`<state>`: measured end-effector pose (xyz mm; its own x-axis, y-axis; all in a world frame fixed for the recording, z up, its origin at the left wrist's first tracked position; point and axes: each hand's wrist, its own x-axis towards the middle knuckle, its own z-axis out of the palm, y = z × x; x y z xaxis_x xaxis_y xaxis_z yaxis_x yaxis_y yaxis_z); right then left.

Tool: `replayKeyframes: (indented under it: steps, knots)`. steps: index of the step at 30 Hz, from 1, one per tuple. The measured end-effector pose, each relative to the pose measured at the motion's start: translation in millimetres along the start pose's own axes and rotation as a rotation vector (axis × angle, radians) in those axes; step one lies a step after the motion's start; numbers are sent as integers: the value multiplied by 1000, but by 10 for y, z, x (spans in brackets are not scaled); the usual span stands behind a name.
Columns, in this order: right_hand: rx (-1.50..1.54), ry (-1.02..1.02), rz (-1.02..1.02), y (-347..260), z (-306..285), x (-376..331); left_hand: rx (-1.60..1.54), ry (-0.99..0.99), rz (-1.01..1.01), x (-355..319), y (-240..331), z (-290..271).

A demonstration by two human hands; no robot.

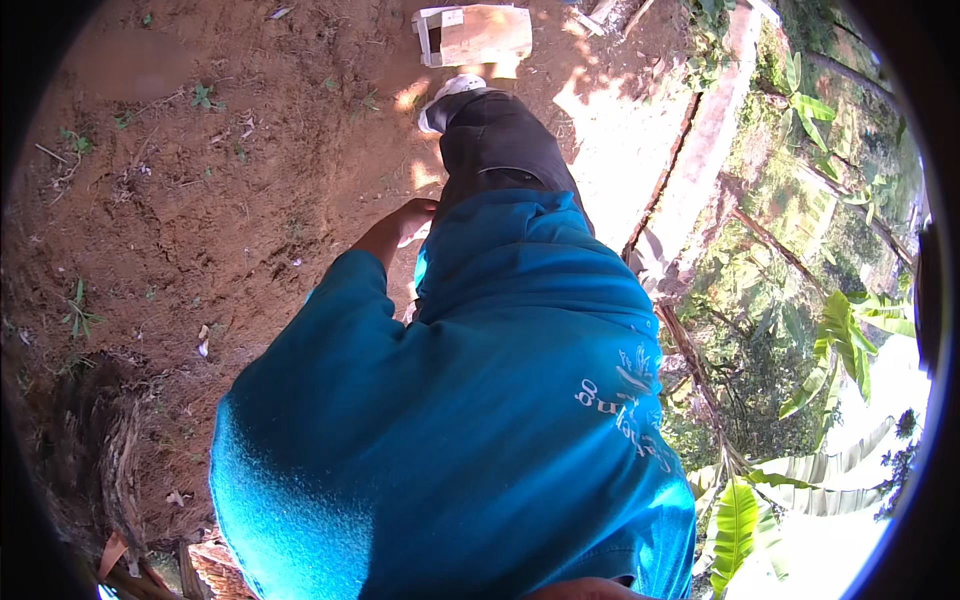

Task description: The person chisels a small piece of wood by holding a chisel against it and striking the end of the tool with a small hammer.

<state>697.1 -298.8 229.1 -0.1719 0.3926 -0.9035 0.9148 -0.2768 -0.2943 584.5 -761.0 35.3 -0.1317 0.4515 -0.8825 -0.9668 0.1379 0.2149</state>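
My left hand point(413, 220) hangs beside my left hip, close against my dark trousers point(510, 140). Its fingers point in toward the thigh and are partly hidden there, so I cannot tell whether they are curled round anything. A loose teal shirt point(480, 350) fills most of the lower picture, and its sleeve covers my upper left arm. My right hand does not show. One white shoe point(455, 95) sticks out beyond the trousers, on reddish bare soil point(250, 170).
Just beyond the shoe lies a pale brown box point(485, 35) with an opening at its left end. Wood pieces point(600, 15) lie beside it. To the right runs a pale ledge point(690, 150), with banana plants point(845, 340) past it. A weathered stump point(100, 450) stands lower left.
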Motion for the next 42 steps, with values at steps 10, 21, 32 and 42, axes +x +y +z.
replayKeyframes:
  steps: [10, 21, 32, 42]
  knots:
    - [-37, 11, 71, 118, -332, 58, 59, 118, 21, -757, 96, -411]
    - [43, -43, 184, 107, -164, 475, 90, 411, 148, -664, 735, 150]
    - [190, -96, 197, 216, 474, 2015, 1091, 397, 413, 828, 2338, -33]
    - [-17, 84, 7, -47, 621, 3698, 1890, 718, 624, 3188, 3662, -137]
